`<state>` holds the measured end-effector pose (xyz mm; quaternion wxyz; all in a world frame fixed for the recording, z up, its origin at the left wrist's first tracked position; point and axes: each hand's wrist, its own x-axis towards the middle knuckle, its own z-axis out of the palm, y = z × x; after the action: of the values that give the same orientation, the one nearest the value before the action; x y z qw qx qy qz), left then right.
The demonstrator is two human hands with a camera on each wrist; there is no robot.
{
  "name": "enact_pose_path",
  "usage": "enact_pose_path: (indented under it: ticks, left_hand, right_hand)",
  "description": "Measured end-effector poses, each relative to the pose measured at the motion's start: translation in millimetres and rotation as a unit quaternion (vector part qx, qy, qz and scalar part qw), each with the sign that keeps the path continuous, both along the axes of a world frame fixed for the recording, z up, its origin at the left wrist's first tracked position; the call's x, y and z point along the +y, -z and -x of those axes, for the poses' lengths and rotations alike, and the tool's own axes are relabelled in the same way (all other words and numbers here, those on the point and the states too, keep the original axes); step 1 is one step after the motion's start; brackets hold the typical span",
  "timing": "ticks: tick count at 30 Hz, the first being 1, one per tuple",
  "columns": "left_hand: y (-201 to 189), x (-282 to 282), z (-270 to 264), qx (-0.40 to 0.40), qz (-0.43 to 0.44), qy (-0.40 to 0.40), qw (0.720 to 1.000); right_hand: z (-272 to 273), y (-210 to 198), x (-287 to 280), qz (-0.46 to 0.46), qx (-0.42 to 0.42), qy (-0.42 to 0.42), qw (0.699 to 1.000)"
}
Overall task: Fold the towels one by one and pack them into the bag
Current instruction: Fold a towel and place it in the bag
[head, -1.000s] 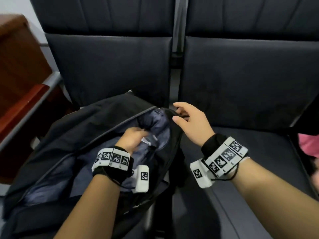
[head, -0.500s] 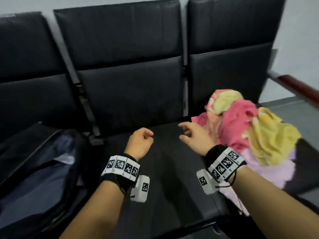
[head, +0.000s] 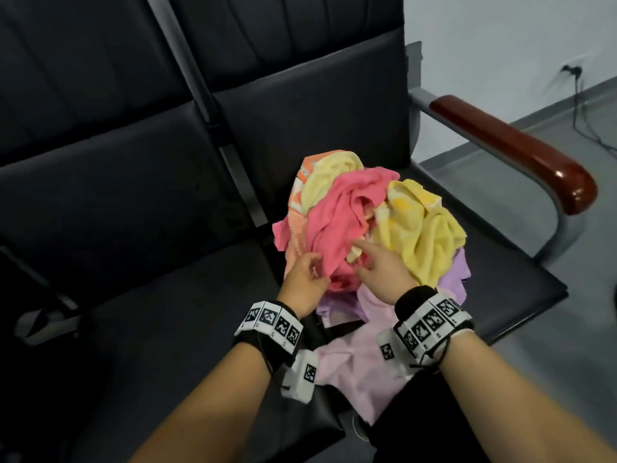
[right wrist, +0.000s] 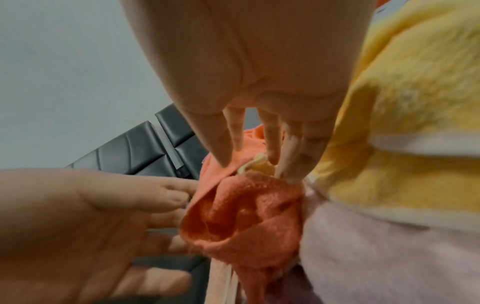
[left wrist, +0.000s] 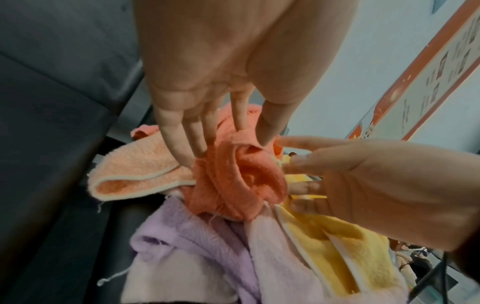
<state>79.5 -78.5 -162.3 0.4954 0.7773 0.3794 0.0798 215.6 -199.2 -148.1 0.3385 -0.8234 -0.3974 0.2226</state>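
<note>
A heap of crumpled towels lies on the right-hand seat (head: 494,289). A pink towel (head: 337,222) sits on top in the middle, between a peach towel (head: 297,208) and a yellow towel (head: 420,228). A purple towel (head: 454,279) and a pale pink towel (head: 354,369) lie underneath. My left hand (head: 314,265) touches the pink towel's (left wrist: 233,181) left side with straight fingers (left wrist: 182,148). My right hand (head: 362,259) touches its right side, fingers (right wrist: 270,144) extended into the folds of the pink towel (right wrist: 246,209). Neither hand has closed on the cloth. The bag is out of view.
The middle seat (head: 150,295) to the left of the heap is bare black upholstery. A metal armrest with a red-brown wooden top (head: 514,152) borders the right seat. Beyond it are grey floor and a cable (head: 581,105) by the wall.
The view swung right, from the open black bag to the towel heap. Both hands left the bag, crossed the middle seat and now touch the pink towel.
</note>
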Motion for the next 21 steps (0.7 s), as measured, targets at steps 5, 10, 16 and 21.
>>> enact_pose_path:
  ticks: [5,10,16,21]
  left_hand:
    - [13.4,-2.6,-14.1,-0.012,-0.006,-0.033,0.999]
    - [2.1,1.4,-8.3,-0.029,-0.047,-0.068,0.996]
    - [-58.1,4.0,17.8,-0.143,-0.046,-0.061,0.987]
    - [-121.1,3.1,58.7,-0.214,-0.067,-0.026,0.974]
  right_hand:
    - [2.0,5.3,11.2,-0.031,0.050,-0.051,0.997]
    - [4.1,1.3,10.9,-0.037,0.032,-0.051,0.998]
    - [22.9,-35.6,18.6,-0.101,-0.047,-0.028,0.993]
    - [69.2,-90.9,36.0,-0.192,-0.099,-0.040,0.976]
